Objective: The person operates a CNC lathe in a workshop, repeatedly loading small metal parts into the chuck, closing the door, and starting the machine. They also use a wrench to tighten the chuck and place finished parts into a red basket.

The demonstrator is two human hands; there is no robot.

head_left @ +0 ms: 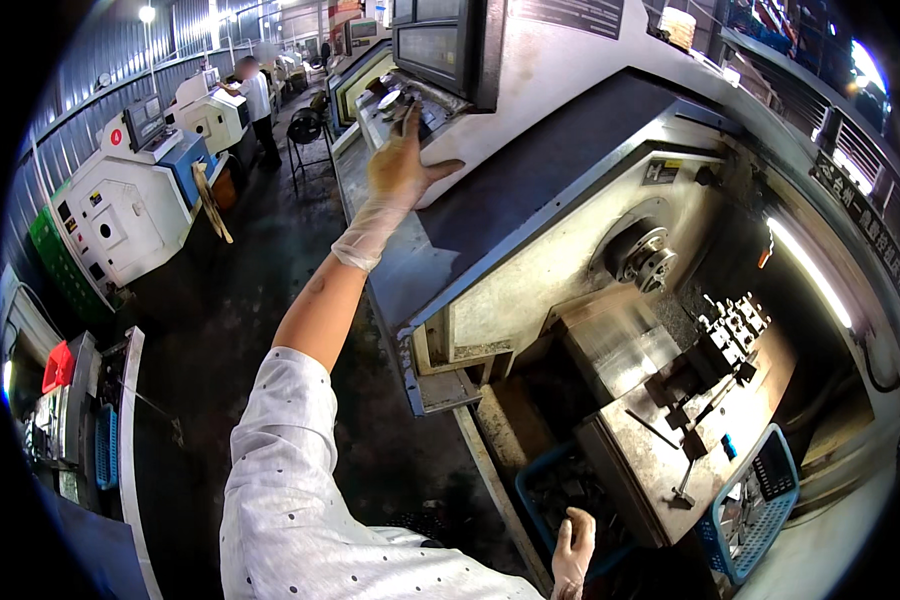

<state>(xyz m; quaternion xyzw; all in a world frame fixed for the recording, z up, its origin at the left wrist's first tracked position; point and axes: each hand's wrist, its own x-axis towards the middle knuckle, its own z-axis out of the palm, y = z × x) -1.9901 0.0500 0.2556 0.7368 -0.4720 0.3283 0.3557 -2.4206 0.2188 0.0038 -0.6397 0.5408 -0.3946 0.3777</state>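
My left hand [402,172], in a thin translucent glove, reaches up to the lathe's control panel [378,118]. Its thumb sticks out to the side, and the fingertips are at the panel near a round dial [391,100]. My right hand [573,548], gloved too, hangs low beside the machine bed with its fingers loosely bent; I see nothing in it. Between the hands lies the open lathe chamber, with a round chuck [646,258] and a tool post [735,327] on the carriage. A T-handled chuck key [682,492] rests on the metal ledge [635,470].
Blue plastic baskets stand by the ledge, one [750,520] holding metal pieces and another [575,480] below. The sliding door [560,180] juts beside my left arm. Further left are another machine [130,220], a stand fan [305,127] and a person [256,100].
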